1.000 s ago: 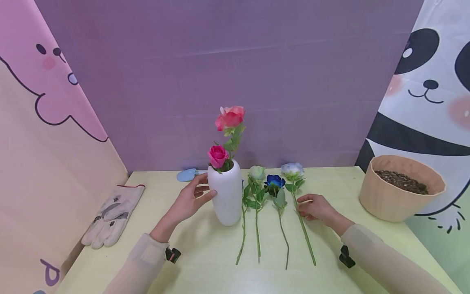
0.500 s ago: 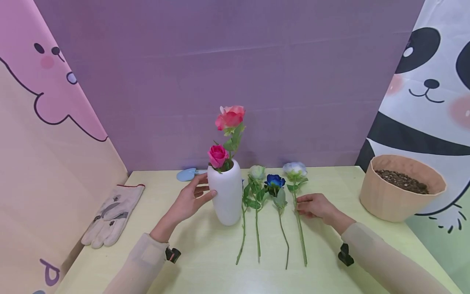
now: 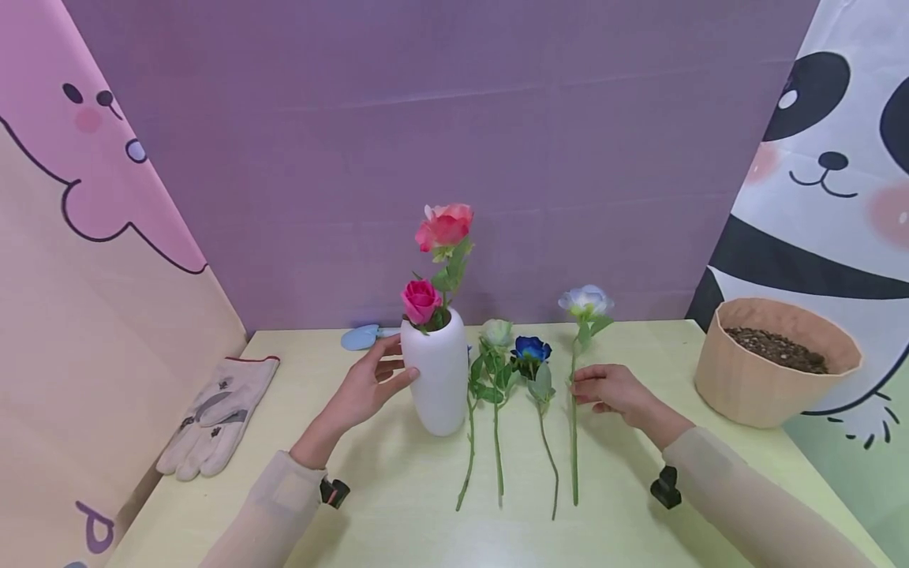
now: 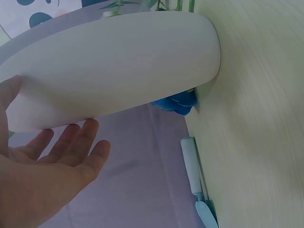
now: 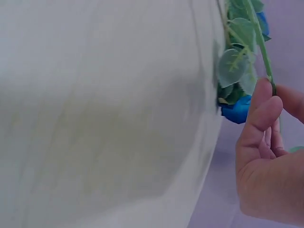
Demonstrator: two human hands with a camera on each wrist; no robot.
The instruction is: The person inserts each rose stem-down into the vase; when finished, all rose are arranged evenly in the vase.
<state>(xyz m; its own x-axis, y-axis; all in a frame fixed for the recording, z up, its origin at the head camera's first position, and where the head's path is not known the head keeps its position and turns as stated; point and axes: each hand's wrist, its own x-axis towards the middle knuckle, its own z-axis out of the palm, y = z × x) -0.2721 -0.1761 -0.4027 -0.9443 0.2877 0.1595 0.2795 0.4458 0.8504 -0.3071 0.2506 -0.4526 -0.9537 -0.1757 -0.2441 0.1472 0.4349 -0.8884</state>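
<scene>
My left hand (image 3: pixel 365 390) holds the side of a white vase (image 3: pixel 436 383), thumb on the near face and fingers behind. Out of the vase's mouth rise a coral rose (image 3: pixel 445 227) and a magenta rose (image 3: pixel 421 300). Between thumb and fingers, my right hand (image 3: pixel 614 392) pinches the green stem of a pale blue flower (image 3: pixel 586 301), whose bloom is raised. In the right wrist view the stem (image 5: pixel 260 42) runs up from the fingertips. A dark blue rose (image 3: pixel 532 355) and a pale green flower (image 3: pixel 496 333) lie between the hands.
Another stem (image 3: pixel 469 457) lies beside the vase, its bloom mostly hidden behind it. A light blue trowel (image 3: pixel 360 338) is at the back edge. Gardening gloves (image 3: pixel 216 418) lie at left; a pot of soil (image 3: pixel 746 394) stands at right.
The pale blue flower has tilted up off the table, its stem swinging from slanted to nearly upright in my right hand. My left hand and the vase have stayed put.
</scene>
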